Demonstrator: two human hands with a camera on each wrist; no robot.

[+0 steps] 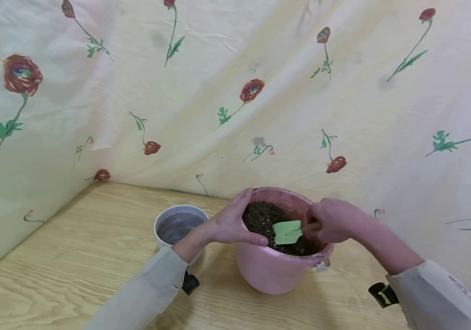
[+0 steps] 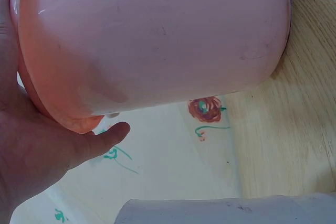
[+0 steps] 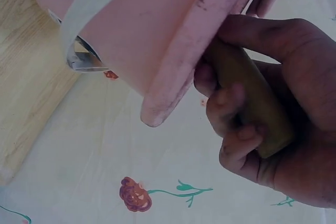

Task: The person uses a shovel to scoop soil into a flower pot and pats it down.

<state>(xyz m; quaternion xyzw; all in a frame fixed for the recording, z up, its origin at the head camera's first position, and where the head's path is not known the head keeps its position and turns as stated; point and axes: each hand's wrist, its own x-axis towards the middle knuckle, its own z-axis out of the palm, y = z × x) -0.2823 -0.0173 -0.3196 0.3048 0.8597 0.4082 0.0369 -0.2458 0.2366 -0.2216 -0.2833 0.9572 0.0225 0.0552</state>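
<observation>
A pink bucket with dark soil in it stands on the wooden table. My left hand holds its left rim, thumb along the near side and fingers reaching toward the far side. In the left wrist view, the bucket wall fills the upper part beside that hand. My right hand grips a small trowel by its wooden handle, over the bucket's right rim. The trowel's pale green blade lies over the soil. Fingers curl round the handle in the right wrist view.
Left of the bucket stands a white pot, partly hidden behind my left forearm. A light strap handle hangs at the bucket's side. The wooden table meets a flowered cloth at the back and left.
</observation>
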